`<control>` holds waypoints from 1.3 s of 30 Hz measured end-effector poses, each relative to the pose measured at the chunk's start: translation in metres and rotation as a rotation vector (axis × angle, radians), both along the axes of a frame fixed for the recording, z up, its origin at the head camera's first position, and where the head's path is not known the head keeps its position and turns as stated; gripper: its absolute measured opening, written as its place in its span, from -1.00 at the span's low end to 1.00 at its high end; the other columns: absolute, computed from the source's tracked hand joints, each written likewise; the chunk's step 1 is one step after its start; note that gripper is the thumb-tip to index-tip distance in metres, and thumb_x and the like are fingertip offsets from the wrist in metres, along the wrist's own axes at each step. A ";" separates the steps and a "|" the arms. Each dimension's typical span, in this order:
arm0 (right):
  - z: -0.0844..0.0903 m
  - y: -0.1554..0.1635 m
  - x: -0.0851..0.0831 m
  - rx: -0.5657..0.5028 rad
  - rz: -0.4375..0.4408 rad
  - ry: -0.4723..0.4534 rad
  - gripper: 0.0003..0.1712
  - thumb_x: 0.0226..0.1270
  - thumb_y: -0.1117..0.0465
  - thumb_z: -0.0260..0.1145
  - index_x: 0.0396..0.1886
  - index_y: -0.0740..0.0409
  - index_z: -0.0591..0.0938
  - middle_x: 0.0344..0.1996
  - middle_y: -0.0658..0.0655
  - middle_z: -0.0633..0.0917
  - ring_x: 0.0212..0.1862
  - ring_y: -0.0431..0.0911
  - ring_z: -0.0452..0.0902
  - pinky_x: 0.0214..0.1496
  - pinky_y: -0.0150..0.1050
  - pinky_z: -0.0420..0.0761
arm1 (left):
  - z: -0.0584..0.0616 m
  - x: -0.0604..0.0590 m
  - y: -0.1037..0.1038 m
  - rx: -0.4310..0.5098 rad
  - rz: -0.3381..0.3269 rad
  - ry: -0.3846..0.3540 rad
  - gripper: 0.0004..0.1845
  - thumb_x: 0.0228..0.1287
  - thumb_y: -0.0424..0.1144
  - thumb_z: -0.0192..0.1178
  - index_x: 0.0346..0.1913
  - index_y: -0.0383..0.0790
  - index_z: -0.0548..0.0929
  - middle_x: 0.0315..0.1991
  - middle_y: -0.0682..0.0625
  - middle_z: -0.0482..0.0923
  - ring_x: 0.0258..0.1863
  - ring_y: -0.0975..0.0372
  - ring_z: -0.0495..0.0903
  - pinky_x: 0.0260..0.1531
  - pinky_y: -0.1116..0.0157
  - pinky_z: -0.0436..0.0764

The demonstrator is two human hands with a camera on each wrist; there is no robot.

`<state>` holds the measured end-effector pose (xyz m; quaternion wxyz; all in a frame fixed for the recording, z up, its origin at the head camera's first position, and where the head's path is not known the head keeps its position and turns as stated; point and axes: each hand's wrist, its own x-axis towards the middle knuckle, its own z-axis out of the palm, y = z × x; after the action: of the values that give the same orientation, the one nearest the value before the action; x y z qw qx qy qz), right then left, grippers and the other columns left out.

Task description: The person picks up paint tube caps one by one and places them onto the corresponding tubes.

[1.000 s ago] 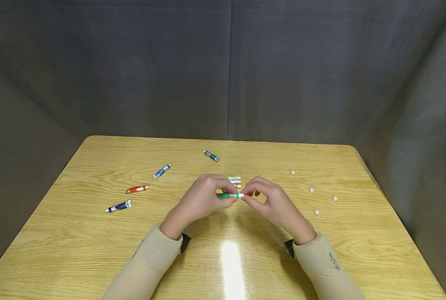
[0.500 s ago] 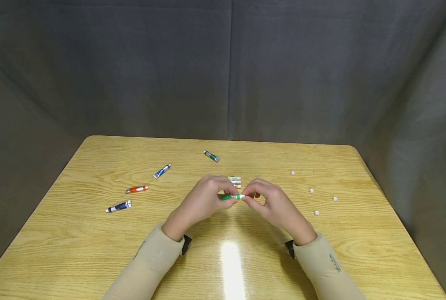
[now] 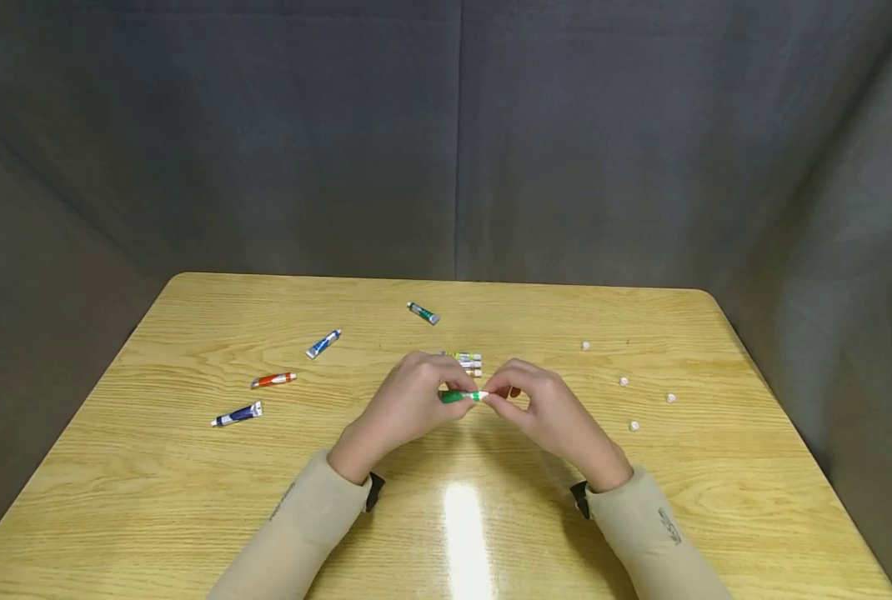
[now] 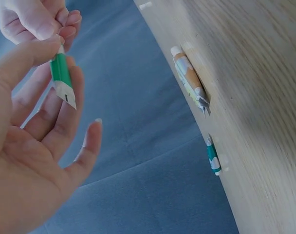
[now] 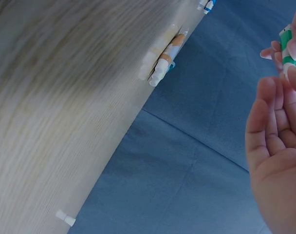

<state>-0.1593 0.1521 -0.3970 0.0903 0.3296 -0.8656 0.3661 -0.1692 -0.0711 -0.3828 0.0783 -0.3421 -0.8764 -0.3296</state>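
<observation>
Above the middle of the table, my left hand (image 3: 408, 396) pinches a small green paint tube (image 3: 457, 397) between thumb and fingers. The tube lies level, its white capped end pointing right. At that end the thumb and fingertips of my right hand (image 3: 542, 402) pinch the white cap (image 5: 287, 67), mostly covering it. In the left wrist view the flat crimped tail of the green tube (image 4: 62, 73) sticks out below the thumb, with the other left fingers spread behind it. Just beyond the hands lies a row of paint tubes (image 3: 470, 364), partly hidden by the left hand.
On the left of the table (image 3: 153, 483) lie a dark blue tube (image 3: 238, 413), a red-orange tube (image 3: 273, 380) and a blue tube (image 3: 323, 343). A dark green tube (image 3: 423, 313) is farther back. Several loose white caps, one nearest the front (image 3: 633, 426), lie at the right.
Both hands, with the green paint tube between them, have shifted slightly nearer the body; the left hand also slightly right. The grips look the same, and the things on the table have not moved.
</observation>
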 end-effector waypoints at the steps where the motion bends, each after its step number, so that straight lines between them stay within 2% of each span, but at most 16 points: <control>1: 0.000 0.000 0.000 0.004 -0.004 -0.008 -0.95 0.37 0.25 0.45 -0.21 0.05 0.75 -0.27 -0.06 0.73 -0.23 -0.27 0.59 -0.16 -0.23 0.68 | 0.000 0.000 0.000 -0.003 0.005 0.007 -0.93 0.18 -0.34 0.50 -0.27 -0.14 0.85 -0.35 0.08 0.79 -0.36 0.31 0.69 -0.28 0.47 0.60; 6: 0.002 0.005 -0.001 0.021 -0.016 -0.013 -0.90 0.33 0.29 0.47 -0.19 0.06 0.74 -0.23 -0.04 0.74 -0.21 -0.21 0.62 -0.12 -0.19 0.68 | -0.003 -0.003 0.001 -0.020 0.028 0.042 -0.93 0.16 -0.31 0.52 -0.30 -0.11 0.86 -0.35 0.08 0.80 -0.38 0.33 0.69 -0.22 0.39 0.60; 12: 0.012 0.018 -0.003 0.070 -0.064 -0.040 -0.86 0.36 0.27 0.45 -0.12 0.04 0.73 -0.15 0.03 0.76 -0.15 -0.11 0.66 -0.09 -0.07 0.68 | -0.006 -0.008 0.003 -0.050 0.060 0.058 -0.93 0.14 -0.29 0.54 -0.30 -0.10 0.86 -0.35 0.10 0.80 -0.41 0.35 0.67 -0.32 0.45 0.58; 16: 0.017 0.032 -0.002 0.097 -0.094 -0.050 -0.85 0.36 0.26 0.45 -0.10 0.03 0.72 -0.13 0.05 0.76 -0.13 -0.11 0.66 -0.06 -0.05 0.68 | -0.007 -0.012 0.006 -0.093 0.065 0.070 -0.92 0.14 -0.26 0.55 -0.31 -0.07 0.86 -0.36 0.13 0.79 -0.43 0.37 0.65 -0.24 0.33 0.58; 21: 0.019 0.050 -0.001 0.144 -0.140 -0.044 -0.85 0.36 0.25 0.45 -0.11 -0.01 0.73 -0.14 -0.02 0.75 -0.14 -0.16 0.65 -0.06 -0.10 0.66 | -0.007 -0.019 0.009 -0.146 0.072 0.078 -0.94 0.15 -0.25 0.54 -0.31 -0.03 0.86 -0.39 0.15 0.76 -0.43 0.37 0.64 -0.20 0.25 0.56; 28: 0.020 0.076 0.001 0.204 -0.188 -0.041 -0.85 0.37 0.26 0.44 -0.11 0.00 0.74 -0.17 -0.05 0.72 -0.14 -0.14 0.65 -0.06 -0.10 0.65 | -0.012 -0.031 0.014 -0.151 0.080 0.037 -0.94 0.17 -0.25 0.52 -0.28 -0.06 0.88 -0.33 0.10 0.79 -0.37 0.32 0.71 -0.23 0.29 0.60; 34: 0.025 0.103 0.002 0.235 -0.233 -0.036 -0.83 0.35 0.30 0.45 -0.11 0.00 0.74 -0.17 -0.07 0.73 -0.16 -0.18 0.63 -0.08 -0.10 0.64 | -0.018 -0.038 0.016 -0.171 0.107 -0.014 -0.92 0.19 -0.24 0.52 -0.25 -0.04 0.88 -0.27 0.10 0.78 -0.36 0.30 0.71 -0.06 0.13 0.62; 39: 0.021 0.124 0.007 0.291 -0.274 -0.063 -0.85 0.36 0.28 0.44 -0.12 0.03 0.74 -0.20 -0.06 0.73 -0.18 -0.17 0.63 -0.09 -0.13 0.64 | -0.025 -0.041 0.020 -0.198 0.092 -0.002 -0.93 0.20 -0.23 0.51 -0.25 -0.04 0.89 -0.24 0.10 0.78 -0.33 0.29 0.69 -0.02 0.09 0.61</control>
<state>-0.1527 0.2763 -0.3758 0.0637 0.2068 -0.9485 0.2315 -0.2101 -0.0508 -0.4073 0.0581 -0.3073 -0.9196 -0.2379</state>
